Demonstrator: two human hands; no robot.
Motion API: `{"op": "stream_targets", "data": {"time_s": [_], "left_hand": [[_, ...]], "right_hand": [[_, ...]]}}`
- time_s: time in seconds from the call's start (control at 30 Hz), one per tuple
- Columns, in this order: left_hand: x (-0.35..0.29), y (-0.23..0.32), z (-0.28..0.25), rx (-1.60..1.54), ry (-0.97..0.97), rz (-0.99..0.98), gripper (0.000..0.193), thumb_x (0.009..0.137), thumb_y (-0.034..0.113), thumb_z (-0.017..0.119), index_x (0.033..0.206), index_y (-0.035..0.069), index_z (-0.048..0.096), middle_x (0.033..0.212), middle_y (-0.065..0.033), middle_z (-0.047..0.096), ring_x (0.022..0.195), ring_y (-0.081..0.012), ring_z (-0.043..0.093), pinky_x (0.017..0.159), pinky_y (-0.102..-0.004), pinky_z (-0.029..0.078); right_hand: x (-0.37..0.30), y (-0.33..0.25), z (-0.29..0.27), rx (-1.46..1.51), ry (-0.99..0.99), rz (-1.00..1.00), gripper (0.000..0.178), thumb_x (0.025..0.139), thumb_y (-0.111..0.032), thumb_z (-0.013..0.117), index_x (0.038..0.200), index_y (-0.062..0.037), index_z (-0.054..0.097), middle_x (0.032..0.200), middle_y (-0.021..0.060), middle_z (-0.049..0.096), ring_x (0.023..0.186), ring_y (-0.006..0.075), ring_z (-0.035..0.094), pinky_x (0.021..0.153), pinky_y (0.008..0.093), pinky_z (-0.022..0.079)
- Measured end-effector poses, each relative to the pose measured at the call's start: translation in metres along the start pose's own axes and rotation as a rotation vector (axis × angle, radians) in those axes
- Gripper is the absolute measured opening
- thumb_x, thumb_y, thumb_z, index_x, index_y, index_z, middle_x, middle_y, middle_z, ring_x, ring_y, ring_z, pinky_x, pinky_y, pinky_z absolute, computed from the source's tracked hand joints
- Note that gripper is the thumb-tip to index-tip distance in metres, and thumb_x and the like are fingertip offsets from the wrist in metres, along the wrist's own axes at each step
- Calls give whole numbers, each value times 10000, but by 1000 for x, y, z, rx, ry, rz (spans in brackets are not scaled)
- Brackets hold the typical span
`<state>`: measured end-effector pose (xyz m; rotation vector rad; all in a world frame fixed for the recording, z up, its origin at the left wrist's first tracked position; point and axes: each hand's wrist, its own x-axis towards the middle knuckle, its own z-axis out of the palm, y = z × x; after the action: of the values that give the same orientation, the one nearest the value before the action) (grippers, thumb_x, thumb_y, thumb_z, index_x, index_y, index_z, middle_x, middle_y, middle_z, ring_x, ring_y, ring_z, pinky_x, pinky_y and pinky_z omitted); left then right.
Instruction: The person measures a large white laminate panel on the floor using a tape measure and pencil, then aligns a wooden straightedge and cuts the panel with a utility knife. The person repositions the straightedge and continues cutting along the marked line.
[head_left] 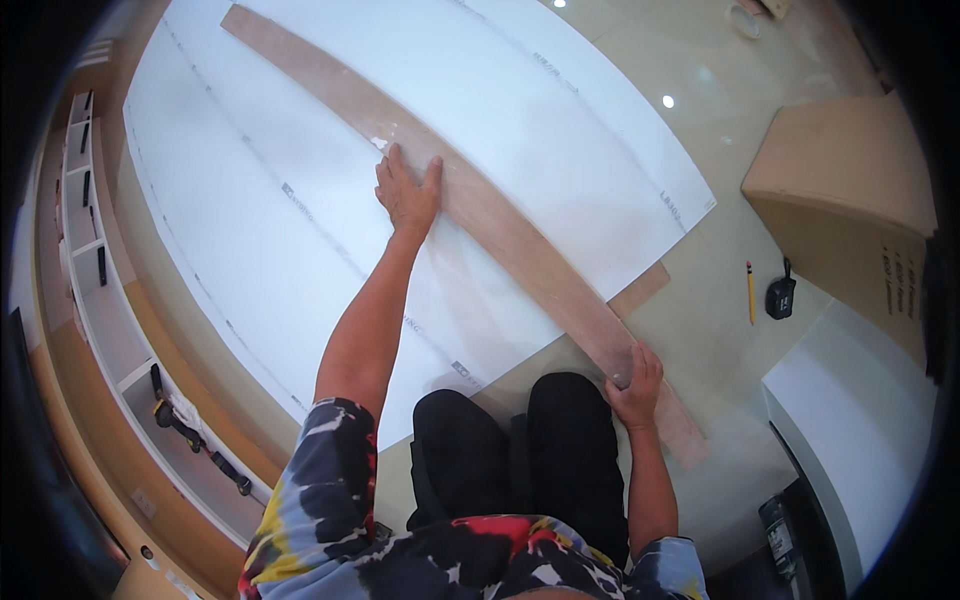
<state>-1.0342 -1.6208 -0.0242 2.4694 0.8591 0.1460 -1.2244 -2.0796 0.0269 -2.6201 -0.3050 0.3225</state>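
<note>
A long brown wooden board [500, 230] lies diagonally across a large white sheet [270, 140] printed with dashed lines of marks. My left hand [410, 195] rests at the board's left edge near its middle, fingers spread and thumb on the wood. Toward the near end, my right hand [638, 388] is closed across the board, thumb on one side and fingers on the other. A small greyish spot shows beside that thumb; I cannot make out what it is. The board's near end reaches past the sheet onto the floor.
A short brown wooden piece [640, 290] pokes out under the sheet's edge. On the floor [720, 350] at right lie a yellow pencil [750, 293] and a black tape measure [781, 293], near a cardboard box [840, 180]. White shelving [110, 310] holding tools runs along the left.
</note>
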Motion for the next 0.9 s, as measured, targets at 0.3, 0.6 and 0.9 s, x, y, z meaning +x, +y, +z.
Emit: {"op": "stream_targets", "data": {"time_s": [0.3,0.6,0.9], "left_hand": [[64,5,13,52,65,123,804,929,519,586,1489,-7,350,1486,-329,346,1406,-461,308,1150,-585,186],[72,-21,32,10,162,255,740,962,453,524,1526,27,305,1533,-238,357,1475,-409,224,1191,-570,93],[81,-22,29,80,132,251,720,980,457,487,1526,27,299,1535,-240,352,1473,-410,209,1186,-562,90]], "right_hand": [[69,-28,-5,3,-14,-9,760,635,-104,817,1333,-53,522,1409,173,495,1244,394,472,1068,502,385],[98,-28,15,7,14,-80,745,640,-122,845,1326,-83,559,1409,170,496,1261,380,461,1044,498,404],[108,-29,22,78,94,-105,719,607,-149,871,1269,-77,601,1383,173,519,1231,375,485,1038,482,410]]}}
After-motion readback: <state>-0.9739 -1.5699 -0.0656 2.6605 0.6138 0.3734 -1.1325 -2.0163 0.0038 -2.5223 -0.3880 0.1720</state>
